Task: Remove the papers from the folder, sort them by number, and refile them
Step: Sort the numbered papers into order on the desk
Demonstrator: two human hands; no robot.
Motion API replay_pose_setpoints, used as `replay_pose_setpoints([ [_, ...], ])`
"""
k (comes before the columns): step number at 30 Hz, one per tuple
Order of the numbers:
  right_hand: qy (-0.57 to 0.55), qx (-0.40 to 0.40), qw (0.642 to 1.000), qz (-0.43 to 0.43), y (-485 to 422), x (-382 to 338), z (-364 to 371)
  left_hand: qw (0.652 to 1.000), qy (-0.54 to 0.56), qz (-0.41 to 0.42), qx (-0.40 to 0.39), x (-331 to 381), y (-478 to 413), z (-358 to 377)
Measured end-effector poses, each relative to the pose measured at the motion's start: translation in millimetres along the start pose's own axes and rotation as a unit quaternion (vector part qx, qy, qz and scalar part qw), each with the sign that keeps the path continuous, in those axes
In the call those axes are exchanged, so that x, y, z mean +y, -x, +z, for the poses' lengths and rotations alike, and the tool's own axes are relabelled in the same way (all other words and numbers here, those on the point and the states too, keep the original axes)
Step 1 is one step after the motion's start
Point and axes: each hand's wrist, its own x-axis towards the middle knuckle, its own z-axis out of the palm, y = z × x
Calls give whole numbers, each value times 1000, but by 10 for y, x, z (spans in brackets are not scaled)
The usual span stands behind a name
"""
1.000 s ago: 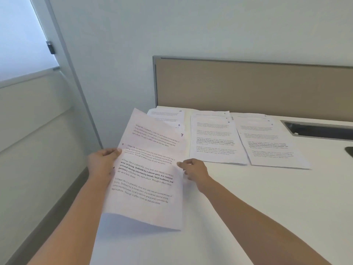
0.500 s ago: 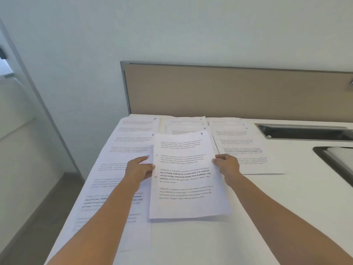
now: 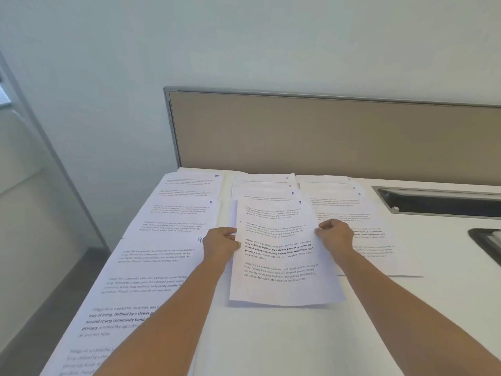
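Note:
A printed sheet numbered 7 [image 3: 279, 256] lies over the middle pile of papers [image 3: 264, 185], whose upper edges show 1, 3 and 5. My left hand [image 3: 221, 244] pinches its left edge and my right hand [image 3: 336, 236] pinches its right edge. Its near edge curls slightly above the white desk [image 3: 271, 340]. To the left lie sheets numbered 10 [image 3: 189, 183], 8 [image 3: 179, 215] and 9 [image 3: 151, 267] in an overlapping column. To the right is a pile [image 3: 349, 210] showing 2, 4 and 6. No folder is in view.
A beige partition panel [image 3: 325, 131] stands along the desk's far edge. A dark cable slot [image 3: 439, 202] is cut into the desk at the right, and a black tray corner [image 3: 488, 245] shows at the right edge. The desk's left edge drops to the floor.
Both hands carried sheet 7 from the left side of the desk rightward and forward, and lowered it onto the middle pile. The camera view turned right with it.

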Motion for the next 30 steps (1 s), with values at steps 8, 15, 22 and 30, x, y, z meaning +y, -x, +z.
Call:
replay_pose_setpoints([
  [8, 77, -11, 995, -70, -104, 67, 105, 993, -106, 32, 41, -57, -148, 45],
  [15, 162, -5, 979, -123, -87, 110, 171, 972, -205, 91, 66, -115, -123, 59],
  [22, 220, 3, 954, -203, 129, 93, 249, 964, -219, 138, 69, -239, 30, -23],
  [30, 176, -45, 924, -337, 795, 160, 555, 961, -173, 211, 57, -498, 480, -346],
])
